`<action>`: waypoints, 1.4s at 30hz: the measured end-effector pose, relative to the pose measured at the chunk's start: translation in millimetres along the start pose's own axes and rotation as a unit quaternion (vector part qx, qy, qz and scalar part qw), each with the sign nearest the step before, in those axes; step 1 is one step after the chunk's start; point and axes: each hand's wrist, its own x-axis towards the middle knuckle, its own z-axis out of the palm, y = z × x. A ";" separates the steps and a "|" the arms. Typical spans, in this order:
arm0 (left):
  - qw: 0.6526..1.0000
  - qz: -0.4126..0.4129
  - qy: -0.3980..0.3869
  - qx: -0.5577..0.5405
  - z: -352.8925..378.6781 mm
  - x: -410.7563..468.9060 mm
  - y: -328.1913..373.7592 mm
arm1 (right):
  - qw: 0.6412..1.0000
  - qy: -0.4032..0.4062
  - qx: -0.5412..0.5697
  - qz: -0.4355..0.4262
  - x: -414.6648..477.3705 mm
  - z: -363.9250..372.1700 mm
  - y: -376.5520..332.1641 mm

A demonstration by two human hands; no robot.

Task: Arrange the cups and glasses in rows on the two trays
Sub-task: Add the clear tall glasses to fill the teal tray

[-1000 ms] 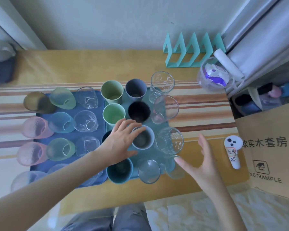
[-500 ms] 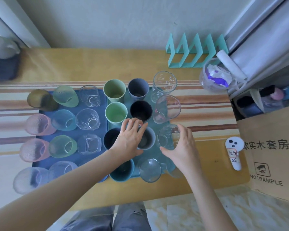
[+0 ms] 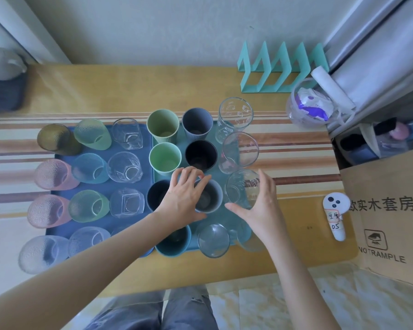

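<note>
Grips the grey cup (image 3: 210,198) in the curled left hand (image 3: 185,197) and the clear printed glass (image 3: 242,188) in the right hand (image 3: 260,210), likely to square the third row of the teal tray (image 3: 234,221).

A dark blue plastic tray (image 3: 147,163) lies at nine o'clock of a teal plastic tray (image 3: 215,217), both on a cloth striped cream, brown and orange (image 3: 296,148) over a yellow wooden bench (image 3: 129,91). With the blue tray stand pebbled glasses: an olive-brown tumbler (image 3: 54,138), pink tumblers (image 3: 50,173), and mint and aqua ones. The teal tray carries ribbed pale green cups (image 3: 162,125), a grey ribbed cup (image 3: 197,125), a navy cup (image 3: 200,154), a second grey cup (image 3: 210,198) and clear tall glasses (image 3: 235,115) printed with white cartoon figures. At one o'clock is a turquoise zigzag rack (image 3: 281,67).
</note>
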 end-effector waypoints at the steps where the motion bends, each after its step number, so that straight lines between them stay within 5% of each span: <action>1: 1.000 0.000 -0.002 -0.003 0.0 0.2 -0.4 | 0.999 0.000 0.038 0.018 -4.3 -4.4 2.0; 5: 1.000 -0.002 -0.008 -0.029 -6.1 -4.9 -3.0 | 0.984 0.007 0.165 0.065 -38.0 -24.7 27.0; 10: 0.995 -0.004 0.038 -0.094 -34.9 -29.0 -3.1 | 0.977 -0.093 0.159 0.109 -82.3 -10.7 65.6; 18: 0.978 0.063 -0.112 -0.163 -33.0 -76.1 35.5 | 0.967 -0.093 0.226 0.076 -75.4 26.3 62.0; 27: 0.978 0.003 -0.003 -0.209 -4.7 -67.2 57.3 | 0.974 -0.063 0.209 0.052 -65.4 24.7 72.4; 42: 0.978 -0.047 0.022 -0.203 0.3 -70.2 68.3 | 0.973 -0.075 0.209 0.054 -66.8 22.1 74.7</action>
